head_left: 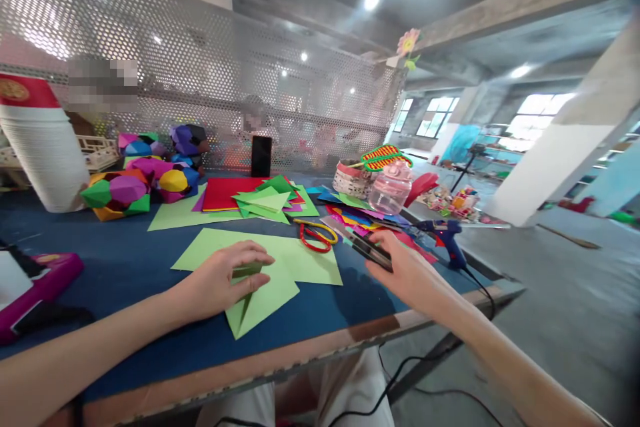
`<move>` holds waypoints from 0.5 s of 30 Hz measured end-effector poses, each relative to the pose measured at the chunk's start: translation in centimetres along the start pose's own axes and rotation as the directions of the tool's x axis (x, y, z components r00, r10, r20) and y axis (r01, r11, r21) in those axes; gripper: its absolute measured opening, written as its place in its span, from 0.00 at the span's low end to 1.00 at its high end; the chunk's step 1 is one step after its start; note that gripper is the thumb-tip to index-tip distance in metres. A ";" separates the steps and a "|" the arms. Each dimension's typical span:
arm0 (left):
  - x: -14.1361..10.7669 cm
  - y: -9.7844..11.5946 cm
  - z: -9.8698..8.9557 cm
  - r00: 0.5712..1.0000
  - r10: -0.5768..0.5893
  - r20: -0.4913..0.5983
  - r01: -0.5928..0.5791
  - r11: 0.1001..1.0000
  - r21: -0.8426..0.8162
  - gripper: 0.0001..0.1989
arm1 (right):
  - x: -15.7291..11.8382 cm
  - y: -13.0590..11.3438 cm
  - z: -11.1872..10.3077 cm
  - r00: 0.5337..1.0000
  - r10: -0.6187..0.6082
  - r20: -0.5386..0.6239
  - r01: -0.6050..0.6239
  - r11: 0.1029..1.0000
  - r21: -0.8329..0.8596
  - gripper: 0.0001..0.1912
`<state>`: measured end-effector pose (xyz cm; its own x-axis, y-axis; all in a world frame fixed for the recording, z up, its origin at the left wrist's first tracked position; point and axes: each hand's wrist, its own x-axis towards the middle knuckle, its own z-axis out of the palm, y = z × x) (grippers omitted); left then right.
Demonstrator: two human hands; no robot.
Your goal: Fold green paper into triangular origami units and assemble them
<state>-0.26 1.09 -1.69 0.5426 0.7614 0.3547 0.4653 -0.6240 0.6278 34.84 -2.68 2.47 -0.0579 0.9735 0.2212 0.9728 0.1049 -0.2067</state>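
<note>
My left hand [227, 277] lies over a folded light green paper [273, 287], its thumb and fingers apart. Under it, a larger light green sheet [315, 260] lies flat on the blue tabletop. To the right, my right hand [403, 267] is closed round a dark, slim tool that looks like a utility knife [370, 248]; its far end points left and away from me. Red and yellow-handled scissors [316, 238] lie between my hands, at the sheet's far edge.
Red and green papers [235, 192] are stacked behind the sheet. Colourful paper balls [123, 192] and a stack of paper cups [45, 147] stand left. A pink bottle [391, 188], a woven basket [351, 179] and a blue glue gun [449, 240] with a cord are right. An upright phone [261, 156] stands behind.
</note>
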 end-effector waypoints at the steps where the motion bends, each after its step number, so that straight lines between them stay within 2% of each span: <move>1: 0.0 0.1 -0.2 1.000 -0.011 0.007 0.012 0.998 -0.066 0.14 | -1.3 -0.4 0.0 0.999 -0.020 0.026 0.019 0.999 0.039 0.16; 3: 0.1 0.4 -0.5 0.999 -0.024 0.036 0.031 0.976 -0.218 0.12 | -4.0 -1.3 0.2 0.995 -0.072 0.073 0.056 0.977 0.208 0.14; 6: 0.0 0.8 -0.9 0.993 -0.001 0.120 0.047 0.922 -0.385 0.09 | -8.0 -2.6 0.6 0.981 -0.074 0.179 -0.005 0.914 0.405 0.15; 10: -0.2 1.3 -0.9 0.986 0.024 0.167 0.046 0.913 -0.405 0.04 | -11.5 -4.0 1.2 0.976 -0.053 0.212 -0.073 0.834 0.547 0.17; 15: -0.6 1.8 -0.7 0.989 0.080 0.124 -0.030 0.931 -0.364 0.01 | -13.1 -5.1 2.4 0.977 -0.037 0.209 -0.104 0.776 0.622 0.17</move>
<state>-0.27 -0.41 -0.27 0.6609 0.6813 0.3148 0.1625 -0.5395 0.8262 30.11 -15.45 -1.66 -0.1399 0.9899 0.0245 0.6216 0.1070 -0.7760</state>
